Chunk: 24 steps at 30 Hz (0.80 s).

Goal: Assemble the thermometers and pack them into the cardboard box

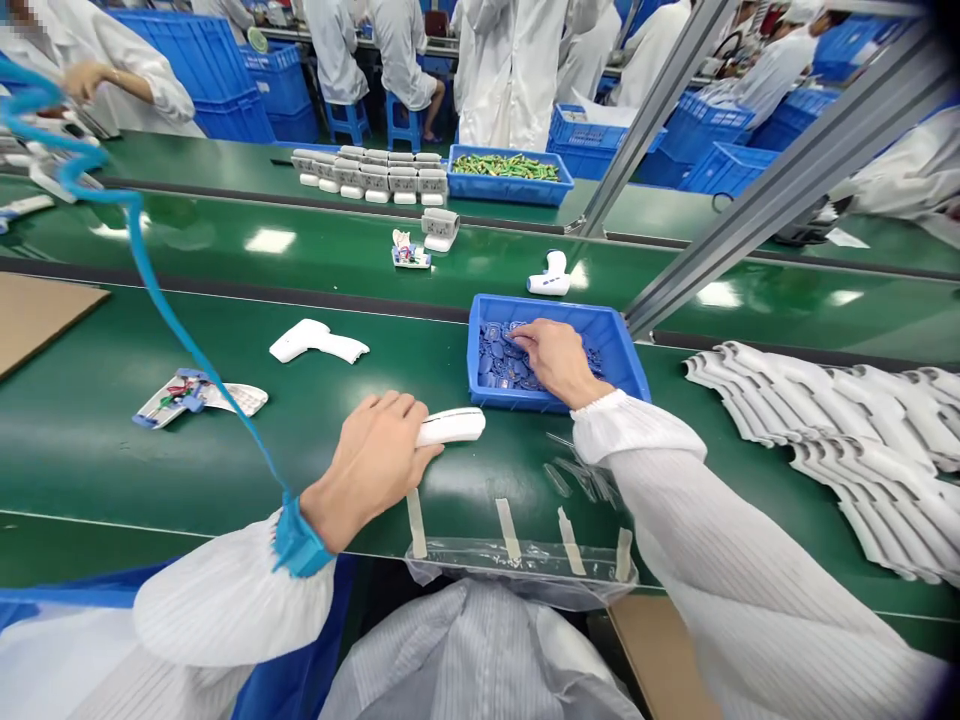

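Note:
My left hand (pixel 382 455) is wrapped around a white plastic gun-shaped housing (pixel 454 426), whose rounded end sticks out to the right. My right hand (pixel 559 360) reaches into a blue bin (pixel 628 370) of small blue plastic parts (pixel 495 360). Its thumb and fingers are pinched together among those parts; what they hold, if anything, is too small to make out. Left of the bin lies a white housing shell (pixel 319 342). Farther left is an opened half with wires and a circuit board (pixel 176 398). Small clear plastic strips (pixel 581 475) lie below the bin.
A blue coiled cord (pixel 161 300) runs to the strap on my left wrist. White shells (pixel 870 420) are stacked at right, near a slanted metal post (pixel 720 235). Beyond are a white handheld device (pixel 551 274), rows of grey-white units (pixel 375 178) and another blue bin (pixel 510 190). Co-workers sit and stand behind.

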Each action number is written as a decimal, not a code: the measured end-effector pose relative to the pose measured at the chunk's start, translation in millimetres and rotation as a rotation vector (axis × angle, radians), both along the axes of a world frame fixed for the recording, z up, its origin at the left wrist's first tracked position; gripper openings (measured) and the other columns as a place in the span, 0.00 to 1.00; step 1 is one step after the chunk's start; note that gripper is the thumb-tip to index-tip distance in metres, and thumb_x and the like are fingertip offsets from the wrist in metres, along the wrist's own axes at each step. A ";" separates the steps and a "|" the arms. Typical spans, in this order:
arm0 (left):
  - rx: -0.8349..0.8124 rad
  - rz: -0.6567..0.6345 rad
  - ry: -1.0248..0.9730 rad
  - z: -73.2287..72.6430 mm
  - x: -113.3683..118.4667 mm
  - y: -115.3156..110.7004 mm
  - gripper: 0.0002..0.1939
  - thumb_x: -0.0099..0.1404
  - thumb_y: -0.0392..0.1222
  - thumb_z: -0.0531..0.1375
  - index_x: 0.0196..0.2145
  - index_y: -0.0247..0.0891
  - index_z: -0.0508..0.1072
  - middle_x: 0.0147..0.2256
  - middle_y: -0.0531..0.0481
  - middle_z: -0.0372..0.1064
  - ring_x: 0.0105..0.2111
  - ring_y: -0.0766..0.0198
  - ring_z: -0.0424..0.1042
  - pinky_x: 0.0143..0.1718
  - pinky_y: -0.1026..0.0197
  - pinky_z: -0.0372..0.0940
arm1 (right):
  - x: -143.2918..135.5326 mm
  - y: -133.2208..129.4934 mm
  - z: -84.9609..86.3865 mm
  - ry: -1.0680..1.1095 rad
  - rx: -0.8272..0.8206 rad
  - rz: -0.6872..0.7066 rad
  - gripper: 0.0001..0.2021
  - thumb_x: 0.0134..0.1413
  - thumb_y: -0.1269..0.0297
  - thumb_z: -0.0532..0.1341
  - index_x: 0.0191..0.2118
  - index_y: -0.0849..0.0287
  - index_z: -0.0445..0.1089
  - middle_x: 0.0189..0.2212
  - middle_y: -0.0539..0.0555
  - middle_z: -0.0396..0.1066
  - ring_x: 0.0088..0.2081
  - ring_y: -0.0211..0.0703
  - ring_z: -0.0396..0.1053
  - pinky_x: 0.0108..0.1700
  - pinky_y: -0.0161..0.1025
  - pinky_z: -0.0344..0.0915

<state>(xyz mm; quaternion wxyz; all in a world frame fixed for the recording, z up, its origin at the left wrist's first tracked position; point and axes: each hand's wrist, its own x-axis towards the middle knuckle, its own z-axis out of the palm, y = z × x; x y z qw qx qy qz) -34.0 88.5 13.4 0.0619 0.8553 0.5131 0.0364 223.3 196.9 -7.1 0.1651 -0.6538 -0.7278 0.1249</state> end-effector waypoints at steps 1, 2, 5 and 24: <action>-0.043 0.076 -0.081 2.3 0.7 0.5 0.10 0.66 0.46 0.62 0.38 0.37 0.69 0.35 0.45 0.73 0.35 0.52 0.71 0.35 0.54 0.60 | 2.3 -7.0 4.1 0.026 0.011 -0.023 0.13 0.65 0.71 0.56 0.45 0.62 0.79 0.44 0.59 0.78 0.42 0.45 0.77 0.47 0.40 0.68; -0.097 0.144 -0.170 4.9 1.4 0.8 0.10 0.67 0.47 0.61 0.39 0.38 0.67 0.34 0.46 0.73 0.32 0.54 0.71 0.32 0.56 0.58 | 4.0 -15.6 8.9 0.067 0.012 -0.046 0.13 0.65 0.71 0.56 0.47 0.62 0.78 0.42 0.58 0.79 0.37 0.42 0.77 0.44 0.38 0.69; -0.250 0.224 -0.395 12.7 8.4 0.9 0.12 0.69 0.51 0.57 0.40 0.41 0.64 0.30 0.51 0.71 0.26 0.58 0.69 0.27 0.60 0.54 | 0.2 -48.9 25.5 0.371 -0.057 -0.048 0.12 0.65 0.68 0.57 0.48 0.62 0.77 0.35 0.54 0.79 0.29 0.37 0.75 0.36 0.36 0.71; -0.402 -0.057 -0.332 22.3 36.4 5.3 0.15 0.68 0.49 0.58 0.49 0.39 0.66 0.32 0.49 0.72 0.30 0.56 0.71 0.28 0.60 0.54 | -27.0 -131.8 46.7 0.510 0.051 0.305 0.18 0.68 0.67 0.53 0.58 0.57 0.72 0.42 0.53 0.80 0.39 0.42 0.77 0.41 0.40 0.74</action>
